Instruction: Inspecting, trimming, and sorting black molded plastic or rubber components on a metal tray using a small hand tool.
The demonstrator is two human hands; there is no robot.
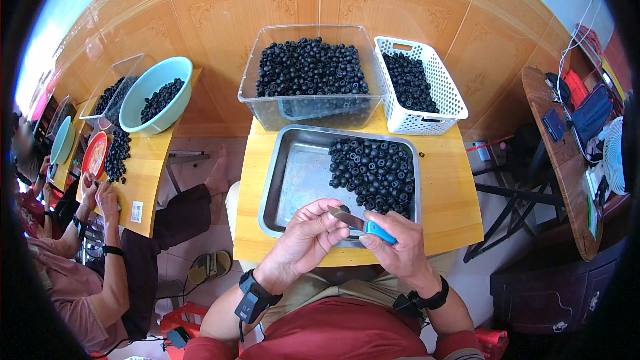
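My right hand (402,243) is closed round the blue handle of a small knife (380,232), its blade pointing left. My left hand (308,235) pinches a small black round piece (345,209) near the blade; most of it is hidden by the fingers. Both hands are over the near edge of a shallow metal tray (293,167). Heaped in the tray's right half are many black round pieces (373,173), shiny, several showing a ring-shaped opening. The tray's left half shows bare metal.
Behind the tray stand a clear plastic bin (320,105) and a white perforated basket (443,87), both holding black pieces. At left, a person works at another table (143,190) with a pale green bowl (177,103) and a red plate (97,153). A brown table (550,153) stands at right.
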